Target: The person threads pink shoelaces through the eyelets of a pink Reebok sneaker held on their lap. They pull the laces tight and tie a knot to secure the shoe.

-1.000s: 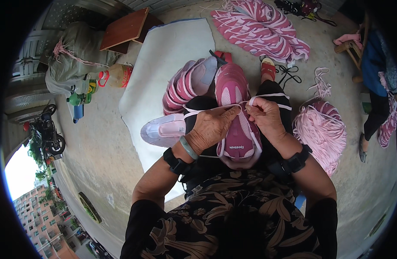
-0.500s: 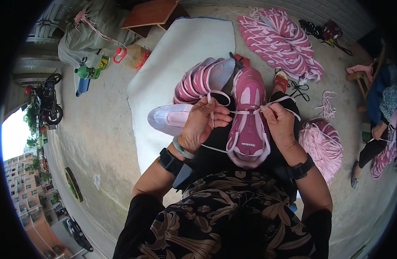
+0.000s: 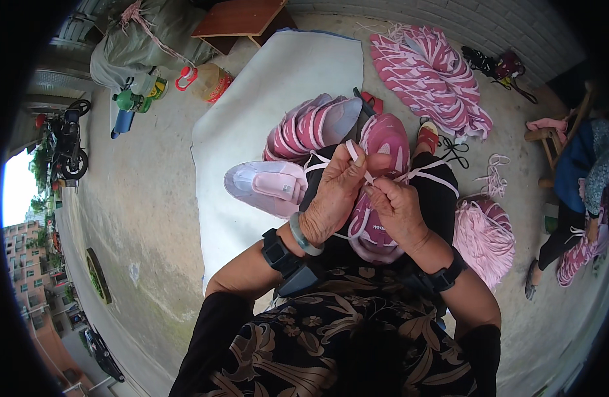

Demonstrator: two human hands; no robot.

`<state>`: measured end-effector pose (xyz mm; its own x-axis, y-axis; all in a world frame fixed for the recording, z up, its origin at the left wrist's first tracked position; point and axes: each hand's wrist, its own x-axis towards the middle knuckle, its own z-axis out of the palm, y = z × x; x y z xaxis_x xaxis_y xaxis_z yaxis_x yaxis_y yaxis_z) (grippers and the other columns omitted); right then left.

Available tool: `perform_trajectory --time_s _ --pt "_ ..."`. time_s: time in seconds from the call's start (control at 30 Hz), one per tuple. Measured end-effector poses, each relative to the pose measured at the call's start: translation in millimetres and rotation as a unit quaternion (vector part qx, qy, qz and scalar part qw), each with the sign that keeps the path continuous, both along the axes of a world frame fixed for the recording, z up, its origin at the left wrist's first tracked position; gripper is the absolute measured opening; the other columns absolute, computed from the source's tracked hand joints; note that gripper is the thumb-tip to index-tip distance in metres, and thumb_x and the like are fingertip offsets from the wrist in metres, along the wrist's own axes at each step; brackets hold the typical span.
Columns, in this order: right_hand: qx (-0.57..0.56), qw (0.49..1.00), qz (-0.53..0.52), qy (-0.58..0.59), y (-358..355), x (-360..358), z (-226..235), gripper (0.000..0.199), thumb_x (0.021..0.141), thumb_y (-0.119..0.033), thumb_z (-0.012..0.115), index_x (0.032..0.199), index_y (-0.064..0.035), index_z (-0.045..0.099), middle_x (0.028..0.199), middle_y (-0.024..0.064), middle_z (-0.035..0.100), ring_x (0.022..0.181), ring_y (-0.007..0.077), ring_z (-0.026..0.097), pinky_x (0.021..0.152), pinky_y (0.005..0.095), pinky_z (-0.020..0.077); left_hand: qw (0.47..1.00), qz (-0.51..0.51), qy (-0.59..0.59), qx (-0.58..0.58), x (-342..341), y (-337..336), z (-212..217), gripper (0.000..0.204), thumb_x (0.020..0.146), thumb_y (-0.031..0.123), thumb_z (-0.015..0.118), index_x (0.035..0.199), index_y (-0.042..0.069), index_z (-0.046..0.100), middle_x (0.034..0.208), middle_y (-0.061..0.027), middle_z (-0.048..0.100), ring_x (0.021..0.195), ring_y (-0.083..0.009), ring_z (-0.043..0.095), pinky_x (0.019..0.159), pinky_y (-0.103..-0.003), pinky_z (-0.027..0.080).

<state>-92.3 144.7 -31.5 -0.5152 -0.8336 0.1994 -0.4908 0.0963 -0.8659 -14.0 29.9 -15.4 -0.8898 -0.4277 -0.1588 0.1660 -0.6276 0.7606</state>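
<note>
At the centre of the view a pink shoe (image 3: 377, 198) rests on the person's lap, toe pointing to twelve o'clock, with a pale lace (image 3: 423, 175) strung across it. The left hand (image 3: 334, 198) is closed in a pinch, thumb and fingers gripping a strand of the lace just over the shoe's tongue; the right hand (image 3: 397, 208) is curled shut beside it at three o'clock, also nipping the lace, and the two hands touch. At nine o'clock from the hands a lighter pink shoe (image 3: 264, 186) lies on its side on a white mat (image 3: 251, 106), and at eleven o'clock a stack of pink uppers (image 3: 311, 126) fans out. Further off at one o'clock sits a heap of pink-and-white striped pieces (image 3: 433, 76); at four o'clock, a bundle of pale pink laces (image 3: 483, 238). Toward ten o'clock stand a clear bottle with a red cap and label (image 3: 205, 81) and a green one (image 3: 129, 99) — near a tied grey sack (image 3: 139, 40). The concrete floor (image 3: 139, 212) lies open along the mat's left edge
</note>
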Motion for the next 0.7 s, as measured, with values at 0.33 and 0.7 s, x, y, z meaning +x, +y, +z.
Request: perform_trajectory --time_s 0.33,0.7 --pt "0.069 0.991 0.111 -0.031 17 -15 -4 0.013 0.083 -0.015 0.057 0.087 -0.0033 0.059 0.069 0.0138 0.060 0.066 0.0330 0.059 0.058 0.0392 0.0460 0.965 -0.190 -0.145 -0.106 15 -12 -8 0.002 0.084 0.006 0.060 0.084 0.004 0.060 0.068 0.0022 0.054 0.052 -0.0032 0.044 0.045 -0.017 0.033" --pt "0.108 0.983 0.109 0.098 22 -26 17 0.019 0.081 -0.022 0.059 0.091 -0.0054 0.059 0.072 0.0097 0.057 0.066 0.0291 0.057 0.059 0.0367 0.0438 0.978 -0.100 -0.180 0.035 20 -13 -23 0.004 0.082 0.005 0.059 0.085 0.004 0.062 0.065 -0.0051 0.059 0.045 -0.0072 0.048 0.039 -0.018 0.034"
